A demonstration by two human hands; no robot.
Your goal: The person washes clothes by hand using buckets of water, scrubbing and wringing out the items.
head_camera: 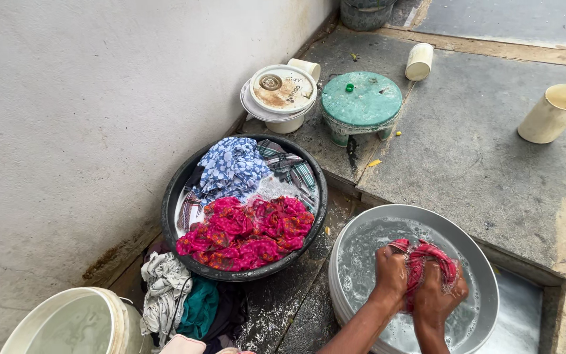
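- Red patterned cloth (427, 259) sits bunched over the soapy water of the metal basin (479, 275), at about five o'clock in the view.
- We have our left hand (391, 272) clenched on the cloth's left side and our right hand (437, 292) clenched on its right; each grip is grasping the wet fabric, with the two hands touching.
- The basin holds cloudy, foamy water and just this one cloth.
- At nine o'clock from the basin, the black tub (178, 196) holds three pieces we can tell apart: a blue floral garment (230, 167), a green plaid cloth (293, 167) and a pink-red printed garment (247, 233), with suds between them.
- At seven o'clock a white bucket (67, 324) holds murky water.
- Beside the bucket, on the floor, a small heap (178, 301) of white-patterned and teal clothes lies.
- Around twelve o'clock stand two lidded pots: a white one (280, 95) and a green-lidded one (361, 101).
- We count three cream cups: one (306, 67) behind the white pot, one (419, 61) tipped on the stone slab, one (553, 113) at two o'clock.
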